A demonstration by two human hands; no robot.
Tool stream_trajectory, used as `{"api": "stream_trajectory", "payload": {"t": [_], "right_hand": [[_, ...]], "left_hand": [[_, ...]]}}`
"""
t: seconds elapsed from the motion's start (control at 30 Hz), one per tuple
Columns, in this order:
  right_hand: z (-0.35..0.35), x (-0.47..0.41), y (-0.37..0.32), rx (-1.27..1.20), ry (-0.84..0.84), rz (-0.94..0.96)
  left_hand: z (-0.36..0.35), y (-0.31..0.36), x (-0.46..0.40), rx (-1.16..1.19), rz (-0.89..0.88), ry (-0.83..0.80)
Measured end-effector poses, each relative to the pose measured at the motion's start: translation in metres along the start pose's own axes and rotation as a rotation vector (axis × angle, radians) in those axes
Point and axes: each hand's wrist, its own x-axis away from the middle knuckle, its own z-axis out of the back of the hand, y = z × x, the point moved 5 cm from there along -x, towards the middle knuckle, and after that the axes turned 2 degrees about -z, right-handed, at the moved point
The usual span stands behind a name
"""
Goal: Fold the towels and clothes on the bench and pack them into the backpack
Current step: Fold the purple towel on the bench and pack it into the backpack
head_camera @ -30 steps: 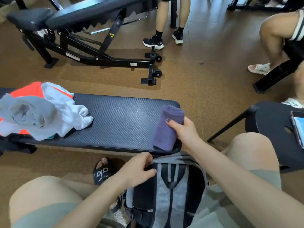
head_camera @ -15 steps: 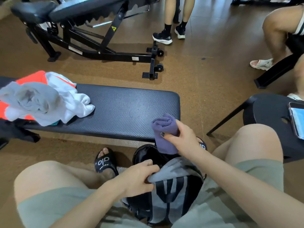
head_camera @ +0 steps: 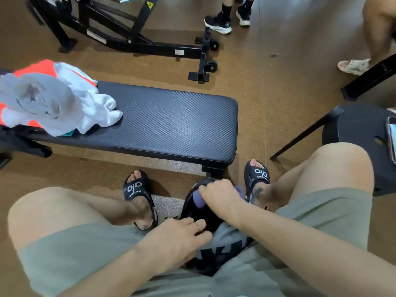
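Rolled purple towel [head_camera: 198,199] sits in the open mouth of the backpack [head_camera: 222,239], only its upper part showing, bag on the floor between the person's knees. Right hand [head_camera: 218,194] is on top of the towel, fingers curled round it, knuckles up. Left hand [head_camera: 177,241] pinches the near edge of the backpack opening, fingers curled on the grey and black fabric. Black bench [head_camera: 171,125] just beyond the bag, its right end bare. Unfolded pile at the bench's left end: grey garment [head_camera: 36,97] on top, white towel [head_camera: 94,108] spilling toward the middle, orange garment [head_camera: 40,67] at the far edge under them. Black sandals [head_camera: 137,189] on both feet either side of the bag. Phone [head_camera: 392,138] on a black stool [head_camera: 360,125] at right. Adjustable gym bench frame [head_camera: 137,39] on the floor behind; other people's legs and shoes at the top edge.
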Motion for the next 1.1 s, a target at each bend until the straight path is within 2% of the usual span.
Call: {"api": "stream_trajectory", "payload": {"t": [0.17, 0.3, 0.4, 0.47, 0.5, 0.57, 0.67, 0.7, 0.83, 0.9, 1.0, 1.1], "right_hand": [[0.011, -0.024, 0.034, -0.032, 0.114, -0.065], [0.008, -0.031, 0.029, -0.031, 0.098, -0.063], [0.012, -0.030, 0.036, -0.062, 0.153, -0.063], [0.017, -0.028, 0.038, -0.084, 0.201, -0.063], [0.020, -0.028, 0.038, -0.095, 0.206, -0.061], [0.026, -0.030, 0.036, -0.152, 0.187, -0.068], [0.031, -0.027, 0.023, -0.282, 0.151, -0.070], [0.033, -0.022, 0.016, -0.314, 0.151, -0.062], [0.031, 0.002, -0.020, -0.431, 0.162, -0.045], [0.026, 0.007, -0.043, -0.467, 0.084, -0.001], [0.012, 0.003, -0.060, -0.419, -0.148, -0.005], [0.001, -0.007, -0.058, -0.338, -0.336, -0.095]], "left_hand": [[0.002, 0.001, -0.001, 0.248, 0.079, -0.073], [0.015, 0.019, -0.008, 0.219, -0.067, -0.084], [0.028, 0.026, 0.002, 0.038, -0.179, 0.068], [0.037, 0.021, 0.014, -0.011, -0.193, 0.218], [0.039, 0.017, 0.019, -0.019, -0.180, 0.234], [0.033, 0.011, 0.022, -0.018, -0.156, 0.115], [0.018, -0.004, 0.020, -0.011, -0.068, -0.233], [0.018, -0.013, 0.019, 0.047, -0.013, -0.263], [0.021, -0.038, 0.028, 0.208, 0.123, -0.173], [0.024, -0.046, 0.031, 0.314, 0.175, -0.187], [0.027, -0.066, 0.039, 0.527, 0.332, -0.212], [0.023, -0.092, 0.045, 0.514, 0.444, -0.135]]}}
